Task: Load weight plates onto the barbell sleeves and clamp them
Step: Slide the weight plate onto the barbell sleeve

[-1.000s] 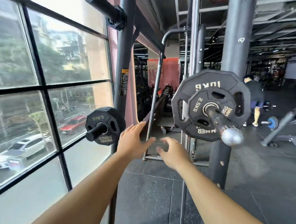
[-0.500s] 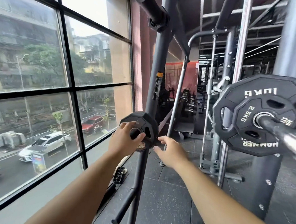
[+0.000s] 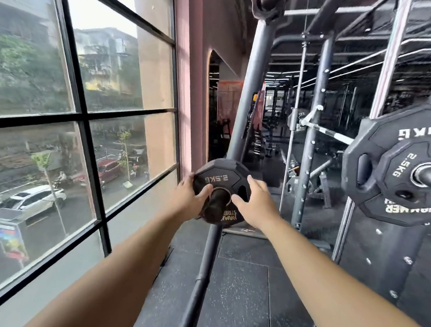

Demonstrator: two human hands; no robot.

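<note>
Gym corner by a street-facing window.
A black-framed window (image 3: 113, 74) overlooked a white car (image 3: 36, 200) and a red car (image 3: 108, 168) on the road; a pink pillar (image 3: 186, 84) stood beside it, above dark speckled floor (image 3: 238, 292).

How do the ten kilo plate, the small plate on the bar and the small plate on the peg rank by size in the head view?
1. ten kilo plate, largest.
2. Tied: small plate on the bar and small plate on the peg. Both are marked 2.5 kg, and nearness makes ranking unsure.
</note>
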